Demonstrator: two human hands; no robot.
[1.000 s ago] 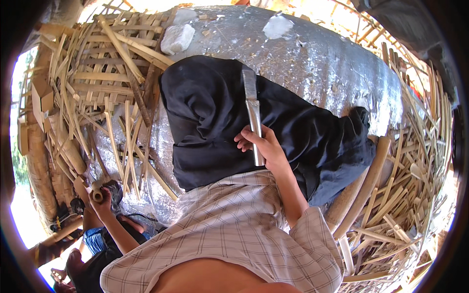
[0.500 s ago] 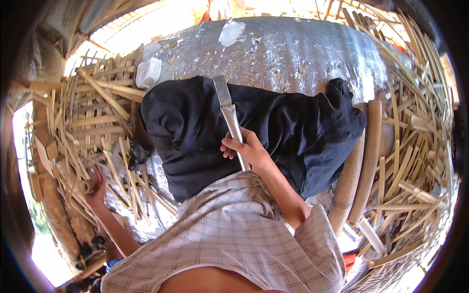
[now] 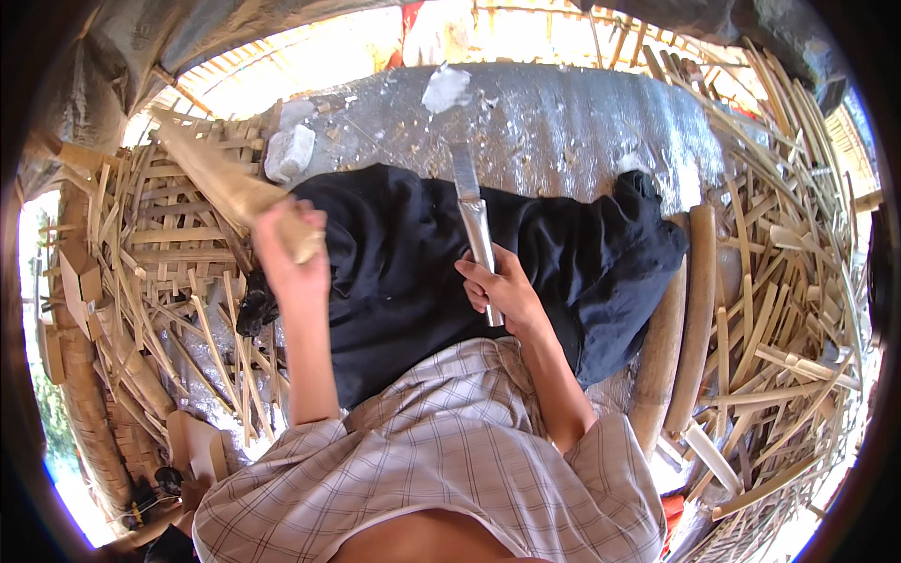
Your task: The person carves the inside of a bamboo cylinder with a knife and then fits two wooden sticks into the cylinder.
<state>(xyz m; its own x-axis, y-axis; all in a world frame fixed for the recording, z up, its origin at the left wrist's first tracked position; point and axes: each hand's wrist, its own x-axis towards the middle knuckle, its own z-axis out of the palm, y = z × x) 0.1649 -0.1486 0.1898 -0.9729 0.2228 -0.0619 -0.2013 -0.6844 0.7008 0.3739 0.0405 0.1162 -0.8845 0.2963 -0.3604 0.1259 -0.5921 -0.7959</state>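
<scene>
Left hand (image 3: 289, 246) grips bamboo piece (image 3: 225, 188); right hand (image 3: 502, 291) grips knife (image 3: 474, 220).

I see the cloth (image 3: 394, 272) lying on the sheet (image 3: 563, 131), centre. Bamboo strips (image 3: 169, 244) lie left; more strips (image 3: 788, 310) right.

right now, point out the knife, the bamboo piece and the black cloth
knife (image 3: 466, 192): head view, on the flat blade above the right hand
bamboo piece (image 3: 221, 183): head view, mid-length, above the left hand
black cloth (image 3: 394, 253): head view, centre
</scene>
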